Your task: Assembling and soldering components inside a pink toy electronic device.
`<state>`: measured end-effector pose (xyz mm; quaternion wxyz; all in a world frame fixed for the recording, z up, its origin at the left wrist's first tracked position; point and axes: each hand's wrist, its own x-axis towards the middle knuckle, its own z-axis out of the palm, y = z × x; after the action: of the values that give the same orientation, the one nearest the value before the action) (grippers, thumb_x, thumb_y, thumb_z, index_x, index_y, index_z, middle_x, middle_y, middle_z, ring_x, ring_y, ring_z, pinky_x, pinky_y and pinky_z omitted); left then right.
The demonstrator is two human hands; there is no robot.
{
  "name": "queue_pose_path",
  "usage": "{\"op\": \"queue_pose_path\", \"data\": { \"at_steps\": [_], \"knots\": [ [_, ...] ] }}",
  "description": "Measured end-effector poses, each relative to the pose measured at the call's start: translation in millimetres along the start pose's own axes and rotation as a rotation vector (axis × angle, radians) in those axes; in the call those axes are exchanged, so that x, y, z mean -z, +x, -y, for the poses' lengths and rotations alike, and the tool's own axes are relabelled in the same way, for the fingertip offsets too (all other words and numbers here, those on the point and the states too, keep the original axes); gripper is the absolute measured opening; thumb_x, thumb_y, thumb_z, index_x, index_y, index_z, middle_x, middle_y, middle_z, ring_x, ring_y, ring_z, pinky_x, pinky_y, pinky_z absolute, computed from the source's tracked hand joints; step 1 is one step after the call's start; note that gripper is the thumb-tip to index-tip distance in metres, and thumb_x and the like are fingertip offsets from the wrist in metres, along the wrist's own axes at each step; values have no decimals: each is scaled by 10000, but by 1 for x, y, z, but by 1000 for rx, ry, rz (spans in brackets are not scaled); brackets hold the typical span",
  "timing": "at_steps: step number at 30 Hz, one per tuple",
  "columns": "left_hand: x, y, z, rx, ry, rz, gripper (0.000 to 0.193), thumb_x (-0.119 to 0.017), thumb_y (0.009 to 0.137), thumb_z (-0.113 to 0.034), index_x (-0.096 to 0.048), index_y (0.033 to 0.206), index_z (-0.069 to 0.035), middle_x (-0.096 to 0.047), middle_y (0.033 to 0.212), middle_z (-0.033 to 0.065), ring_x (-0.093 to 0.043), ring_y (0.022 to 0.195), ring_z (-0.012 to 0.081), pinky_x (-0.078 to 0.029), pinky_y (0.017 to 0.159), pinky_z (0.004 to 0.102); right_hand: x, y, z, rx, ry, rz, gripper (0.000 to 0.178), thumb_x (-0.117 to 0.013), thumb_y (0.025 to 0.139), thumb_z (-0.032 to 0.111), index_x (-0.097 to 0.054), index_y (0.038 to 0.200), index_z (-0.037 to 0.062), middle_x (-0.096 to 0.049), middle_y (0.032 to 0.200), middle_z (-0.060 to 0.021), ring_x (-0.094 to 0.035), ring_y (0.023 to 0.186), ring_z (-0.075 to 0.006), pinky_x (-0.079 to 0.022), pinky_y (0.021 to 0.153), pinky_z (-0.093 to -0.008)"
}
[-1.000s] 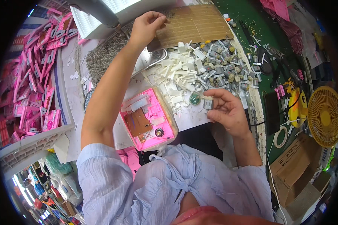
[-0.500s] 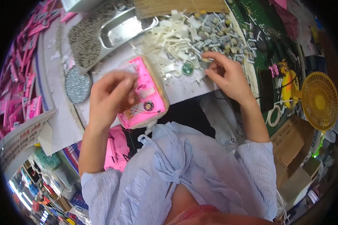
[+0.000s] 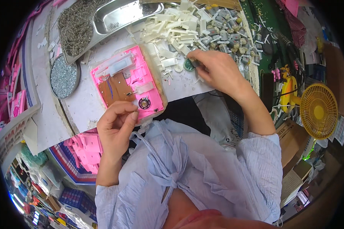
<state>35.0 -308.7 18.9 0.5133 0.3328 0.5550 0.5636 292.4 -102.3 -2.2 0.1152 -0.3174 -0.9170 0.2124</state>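
Note:
A pink plastic toy housing (image 3: 143,63) lies on a pale, wrapped pad at the bench's front edge. Inside it are a brown circuit board (image 3: 120,88), blue wires, a whitish block (image 3: 120,65) and a round black speaker (image 3: 144,103). My left hand (image 3: 117,124) is at the housing's near edge, thumb and fingers pinched together; what they hold, if anything, is too small to name. To the right, my right hand (image 3: 219,70) has its fingertips closed beside a small round green container (image 3: 188,65). Something small and dark shows at those fingertips, its kind unclear.
White plastic parts (image 3: 179,28) and small grey motors (image 3: 223,30) are heaped behind. A metal tray (image 3: 122,17) with screws and a round dish (image 3: 65,78) of silvery bits stand left. Pink housings (image 3: 86,149) fill a basket below; a yellow fan (image 3: 318,110) is right.
My left hand has come down from above the housing to its near edge, uncovering the board. My right hand has moved left to the green container. The view has shifted slightly.

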Motion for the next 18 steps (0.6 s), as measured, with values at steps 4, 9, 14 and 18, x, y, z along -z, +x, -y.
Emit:
{"op": "queue_pose_path", "data": {
  "at_steps": [4, 9, 14, 18],
  "knots": [
    [-6, 7, 1, -76, 78, 52, 164, -663, 915, 104, -675, 1069, 52, -660, 1080, 114, -662, 933, 144, -554, 832, 262, 11, 0, 14, -116, 119, 41, 414, -690, 842, 30, -649, 1247, 103, -650, 757, -75, -658, 679, -185, -507, 640, -320],
    [-15, 15, 3, -75, 213, 85, 188, -700, 897, 70, -657, 1078, 42, -678, 1038, 100, -681, 946, 144, -577, 822, 270, 6, -8, 66, -331, 1156, 44, 470, -722, 870, -15, -606, 1321, 46, -656, 822, -36, -646, 760, -86, -504, 671, -208],
    [-20, 13, 3, -89, 175, 24, 254, -712, 893, 49, -630, 1131, 11, -689, 1027, 81, -689, 935, 132, -585, 817, 277, -17, 4, 90, -449, 1587, 307, 476, -730, 907, -7, -576, 1356, 23, -632, 827, -5, -591, 700, -58, -442, 591, -180],
    [-16, 12, 6, -100, 178, 28, 279, -717, 891, 41, -617, 1147, -6, -692, 1027, 75, -690, 933, 126, -584, 821, 272, -23, 10, 95, -479, 1610, 340, 498, -730, 899, -9, -552, 1364, -6, -605, 772, -9, -541, 610, -49, -370, 500, -187]
  ]
}}
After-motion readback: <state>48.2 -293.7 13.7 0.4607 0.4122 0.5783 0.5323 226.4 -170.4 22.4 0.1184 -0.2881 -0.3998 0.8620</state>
